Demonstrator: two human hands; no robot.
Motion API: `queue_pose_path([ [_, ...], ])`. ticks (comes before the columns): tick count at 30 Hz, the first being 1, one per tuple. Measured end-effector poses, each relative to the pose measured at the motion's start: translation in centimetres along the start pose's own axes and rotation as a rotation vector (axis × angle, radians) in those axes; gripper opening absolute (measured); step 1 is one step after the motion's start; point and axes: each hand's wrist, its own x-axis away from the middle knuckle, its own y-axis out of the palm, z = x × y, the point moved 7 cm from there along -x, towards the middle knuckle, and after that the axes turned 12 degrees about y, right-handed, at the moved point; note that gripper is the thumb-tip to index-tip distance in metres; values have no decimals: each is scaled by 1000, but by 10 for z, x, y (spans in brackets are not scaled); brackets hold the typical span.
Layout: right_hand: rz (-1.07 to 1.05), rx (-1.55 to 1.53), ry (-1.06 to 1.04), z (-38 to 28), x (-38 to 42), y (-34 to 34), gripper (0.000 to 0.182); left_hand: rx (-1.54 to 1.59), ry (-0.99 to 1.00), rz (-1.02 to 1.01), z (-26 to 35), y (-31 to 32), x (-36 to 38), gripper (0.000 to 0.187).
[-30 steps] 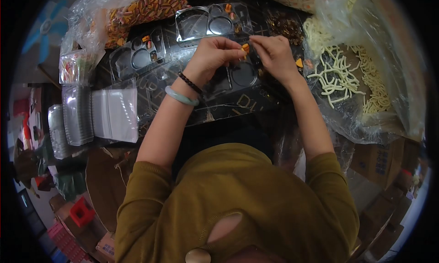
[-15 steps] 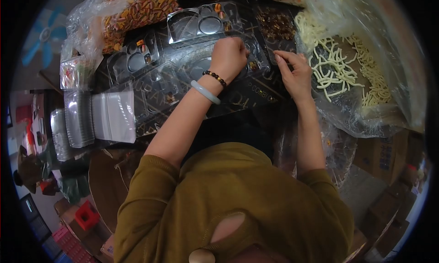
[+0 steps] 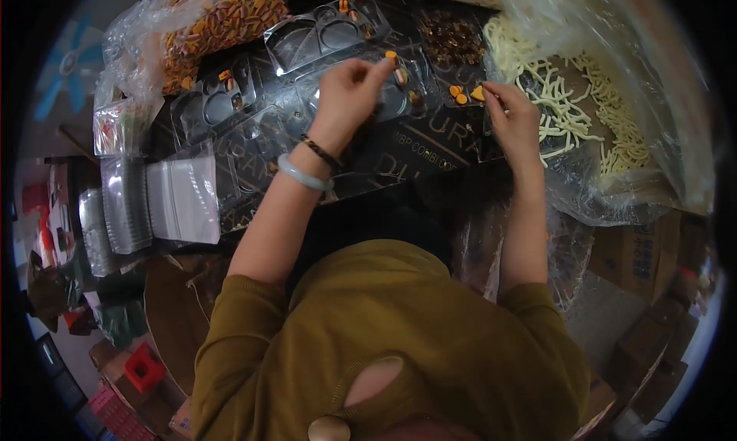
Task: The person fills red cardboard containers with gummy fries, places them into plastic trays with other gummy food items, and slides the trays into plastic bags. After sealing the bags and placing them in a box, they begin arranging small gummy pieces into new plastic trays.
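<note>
My left hand (image 3: 349, 97), with a dark bead bracelet and a pale bangle at the wrist, is closed over a clear plastic tray (image 3: 309, 80). Its fingertips pinch a small orange piece (image 3: 391, 55) at the tray's upper right. Below that piece, a small hot-dog-shaped piece (image 3: 401, 75) and a brown piece (image 3: 414, 97) lie in the same tray. To the right, my right hand (image 3: 516, 120) has thumb and finger pinched on a small yellow-orange piece (image 3: 477, 93). Loose orange pieces (image 3: 458, 95) lie just left of it on the black printed board (image 3: 414, 145).
Further clear trays (image 3: 295, 40) with small pieces stand behind and to the left. A bag of hot-dog-shaped pieces (image 3: 230, 26) is at back left, brown pieces (image 3: 453, 38) at the back. Cream strands (image 3: 564, 99) lie in plastic on the right, stacked clear packaging (image 3: 127, 203) on the left.
My left hand has moved left, uncovering the hot-dog-shaped piece and an orange piece at its fingertips. Orange pieces now show beside my right hand, which has shifted slightly right.
</note>
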Motion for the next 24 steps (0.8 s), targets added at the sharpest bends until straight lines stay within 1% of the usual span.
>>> queue_pose_path([
  [1,-43,26,-31,-2,-2,5,17,405,-278,14,-15,-9,8,33],
  [3,-129,71,-100,-10,-7,19,21,927,-444,14,-26,-30,19,28],
  [4,-199,111,-45,-16,-7,23,27,1049,-407,-14,-21,-42,26,25],
  [6,-178,199,-131,-15,-7,34,27,1072,-413,89,-21,-68,39,25],
  [7,-207,262,-133,-13,-7,40,25,1039,-373,127,-20,-82,47,25],
  [11,-254,363,-101,-13,-9,54,19,770,-293,197,-13,-129,79,25],
  [13,-251,274,-78,-11,-12,54,16,737,-229,163,-25,-158,94,25],
  [15,-112,166,-52,-19,-11,47,15,675,-215,268,-32,-179,106,23],
  [17,-107,-15,65,-43,-8,55,18,663,-194,318,-40,-192,114,21],
  [18,-182,-194,67,-64,-2,73,19,664,-196,354,-43,-196,116,22],
  [19,-300,-283,10,-94,7,94,20,668,-197,381,-47,-197,117,23],
  [21,-476,-325,-74,-143,23,141,20,725,-206,401,-53,-196,117,25],
  [22,-568,-357,-76,-161,28,163,20,746,-204,405,-53,-196,118,24],
  [24,-679,-383,-54,-180,35,208,21,784,-198,414,-50,-195,118,24],
])
